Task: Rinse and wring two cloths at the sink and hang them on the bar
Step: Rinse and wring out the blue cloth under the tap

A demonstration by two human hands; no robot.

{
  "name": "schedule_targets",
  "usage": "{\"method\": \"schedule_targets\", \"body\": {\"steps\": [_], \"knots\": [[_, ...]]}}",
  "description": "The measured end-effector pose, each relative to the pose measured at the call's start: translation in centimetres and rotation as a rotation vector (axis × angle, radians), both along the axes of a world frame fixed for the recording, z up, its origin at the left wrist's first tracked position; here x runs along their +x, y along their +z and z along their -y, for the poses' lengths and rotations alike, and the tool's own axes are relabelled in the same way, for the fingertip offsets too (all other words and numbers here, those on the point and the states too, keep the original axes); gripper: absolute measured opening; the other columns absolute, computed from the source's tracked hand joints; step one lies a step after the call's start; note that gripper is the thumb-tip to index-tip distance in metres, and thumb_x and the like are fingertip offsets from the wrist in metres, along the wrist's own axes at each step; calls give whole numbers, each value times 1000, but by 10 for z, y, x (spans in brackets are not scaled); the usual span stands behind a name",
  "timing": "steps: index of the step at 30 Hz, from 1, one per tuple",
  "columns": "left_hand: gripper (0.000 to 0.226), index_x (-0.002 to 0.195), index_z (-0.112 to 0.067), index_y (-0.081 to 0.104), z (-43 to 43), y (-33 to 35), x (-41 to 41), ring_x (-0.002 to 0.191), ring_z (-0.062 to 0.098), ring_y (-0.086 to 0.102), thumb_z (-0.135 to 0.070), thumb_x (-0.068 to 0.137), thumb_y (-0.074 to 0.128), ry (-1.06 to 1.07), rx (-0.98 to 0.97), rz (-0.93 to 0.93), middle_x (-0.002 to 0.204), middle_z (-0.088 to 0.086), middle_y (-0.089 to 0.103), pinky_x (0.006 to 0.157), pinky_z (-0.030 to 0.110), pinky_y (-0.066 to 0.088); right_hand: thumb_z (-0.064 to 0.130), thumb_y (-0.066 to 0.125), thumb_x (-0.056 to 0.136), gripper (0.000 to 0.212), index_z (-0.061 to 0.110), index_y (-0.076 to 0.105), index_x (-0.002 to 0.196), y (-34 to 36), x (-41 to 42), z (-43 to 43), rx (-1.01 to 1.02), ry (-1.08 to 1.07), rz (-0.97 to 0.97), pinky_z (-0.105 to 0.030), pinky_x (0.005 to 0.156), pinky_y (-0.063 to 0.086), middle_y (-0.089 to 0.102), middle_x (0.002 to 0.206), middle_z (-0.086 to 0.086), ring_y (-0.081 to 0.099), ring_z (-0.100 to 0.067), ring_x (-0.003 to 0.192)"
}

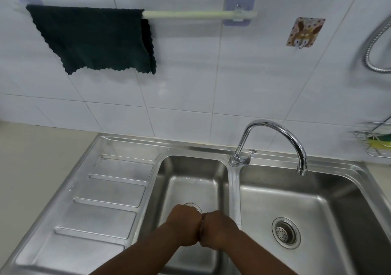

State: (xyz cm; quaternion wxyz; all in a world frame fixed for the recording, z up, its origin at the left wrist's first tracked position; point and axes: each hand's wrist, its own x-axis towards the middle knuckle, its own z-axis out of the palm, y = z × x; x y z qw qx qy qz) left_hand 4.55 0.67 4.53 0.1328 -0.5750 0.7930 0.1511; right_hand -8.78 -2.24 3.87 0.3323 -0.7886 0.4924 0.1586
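A dark green cloth [93, 39] hangs spread over the left part of the pale bar [190, 14] on the tiled wall. Low in the view, my left hand [184, 226] and my right hand [220, 232] are clenched into fists, pressed side by side above the left basin [169, 175] of the steel sink. Only a thin pale sliver of a second cloth [202, 227] shows between the fists; the rest is hidden inside them. The faucet [275, 130] points over the right basin and no water stream is visible.
A ribbed drainboard [101, 200] lies left of the basins. The right basin has a strainer drain [285, 232]. A wire rack with a yellow-green sponge [376, 141] hangs at the right edge, below a metal hose [376, 41]. A bunny hook [304, 32] sticks to the tiles.
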Motion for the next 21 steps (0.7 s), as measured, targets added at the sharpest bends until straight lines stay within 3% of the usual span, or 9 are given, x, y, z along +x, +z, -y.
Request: {"method": "schedule_targets", "body": {"steps": [2,4,6,8,9,11,13,18,21], "knots": [[31,98,-13,65,-1,-7,-1,92,31,65,-37,80,57,130,152,-68,102,10,69,78,39,50,20,63,75,21,14,68,95,-10,-1,-7,-276,135,12,-33,70,52,72,94,-9,69,-30,84],[30,96,-12,69,1,-8,-2,86,26,64,-33,76,62,249,397,-188,99,11,70,75,38,51,25,72,66,24,13,68,86,-16,-5,-12,-489,292,13,-28,52,47,72,73,-5,70,-26,62],[14,78,-9,71,4,-7,-1,65,21,59,-22,73,68,344,617,-316,77,10,67,62,35,51,34,83,42,39,17,70,75,-20,-7,-17,-600,395,-11,-20,34,38,62,48,1,58,-16,35],[9,67,-12,67,2,-7,4,56,20,54,-20,71,72,392,684,-344,67,7,60,53,31,48,34,83,37,47,18,72,81,-27,-6,-22,-646,373,-1,-18,31,35,58,45,1,54,-15,31],[10,73,-12,70,1,-8,6,61,23,59,-21,70,73,396,666,-337,72,10,63,57,33,50,33,82,41,48,17,71,85,-30,-7,-25,-631,360,13,-19,34,38,62,50,1,58,-15,36],[23,87,-15,71,-4,-13,9,82,27,66,-27,68,73,369,528,-296,91,13,70,71,36,53,28,72,63,37,14,67,97,-27,-8,-26,-492,205,90,-26,52,49,71,75,-5,69,-22,63],[27,94,-19,65,-12,-17,11,94,27,66,-33,70,69,325,337,-266,102,10,70,72,33,49,26,62,74,27,16,66,98,-24,-6,-26,-298,9,99,-28,65,48,72,93,-7,69,-25,83],[47,120,-18,52,-29,-18,15,102,22,57,-20,74,58,48,-172,-338,119,2,59,79,31,45,25,78,61,23,15,73,81,3,-8,-9,385,-389,187,-24,54,47,66,69,-2,61,-16,58],[50,124,-20,53,-34,-13,15,90,14,60,-25,75,59,-101,-351,-322,116,-3,62,72,24,51,20,76,60,13,16,69,71,17,-12,-4,797,-556,279,-19,40,28,54,54,-4,35,-12,39]]}}
